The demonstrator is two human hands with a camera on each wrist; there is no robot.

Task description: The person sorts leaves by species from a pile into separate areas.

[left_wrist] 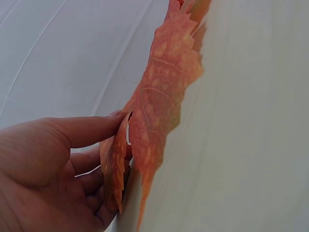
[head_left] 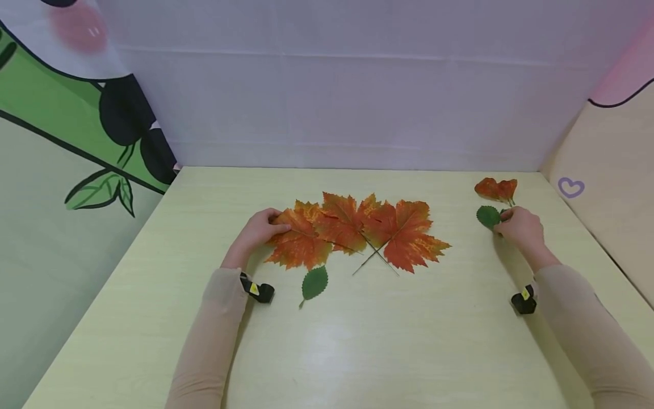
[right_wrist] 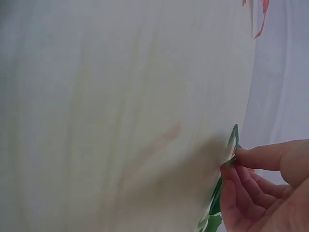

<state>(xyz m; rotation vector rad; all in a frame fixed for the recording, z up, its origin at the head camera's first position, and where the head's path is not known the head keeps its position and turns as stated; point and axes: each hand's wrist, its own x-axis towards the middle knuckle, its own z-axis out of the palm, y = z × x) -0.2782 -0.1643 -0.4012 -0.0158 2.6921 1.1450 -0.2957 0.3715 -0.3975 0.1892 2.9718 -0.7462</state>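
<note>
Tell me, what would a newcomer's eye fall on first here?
Probably the overlapping orange leaves near the middle of the table; left fingers pinch their left edge. Next, a green leaf lies just in front of them, while right fingers pinch some greenery toward the far right.

My left grip (left_wrist: 58,171) lies at the lower left and pinches an orange-red leaf (left_wrist: 157,101) at its edge, my thumb (left_wrist: 91,130) straight against it, my curled fingers partly hidden behind a narrow strip of leaf. A thin gap shows beside that strip; the broad, veined part tapers to a point at the bottom. Pale bench (left_wrist: 251,121) fills the right; creased grey cloth (left_wrist: 63,53) stands behind, at upper left.
</note>
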